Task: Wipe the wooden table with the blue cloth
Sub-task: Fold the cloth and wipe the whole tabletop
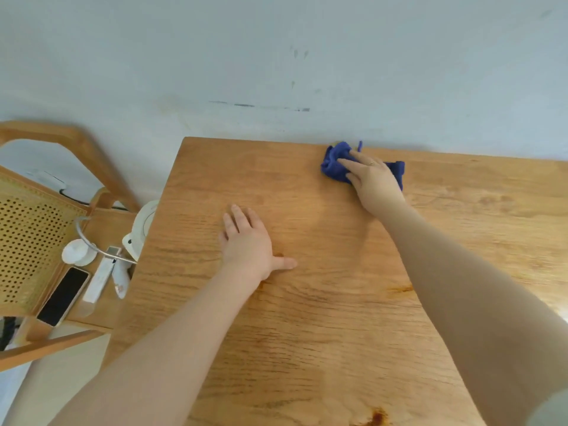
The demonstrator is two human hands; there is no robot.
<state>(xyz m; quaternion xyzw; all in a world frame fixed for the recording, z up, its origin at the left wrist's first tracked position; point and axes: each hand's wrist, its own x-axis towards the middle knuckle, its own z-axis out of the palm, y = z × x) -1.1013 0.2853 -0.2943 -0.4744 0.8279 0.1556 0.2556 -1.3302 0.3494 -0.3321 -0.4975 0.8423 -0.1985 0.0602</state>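
The wooden table (307,318) fills the lower right of the view, its far edge against the wall. A crumpled blue cloth (335,162) lies near that far edge. My right hand (373,179) presses down on the cloth, fingers spread over it, with a ring on one finger. My left hand (250,241) rests flat on the bare tabletop, nearer and to the left, fingers apart and holding nothing.
A pale wall (276,56) stands right behind the table. A wooden chair (37,229) with a cane back stands at the left. On its seat lie a phone (63,296), a white kettle (143,229) and several small white items. The table's left edge runs beside the chair.
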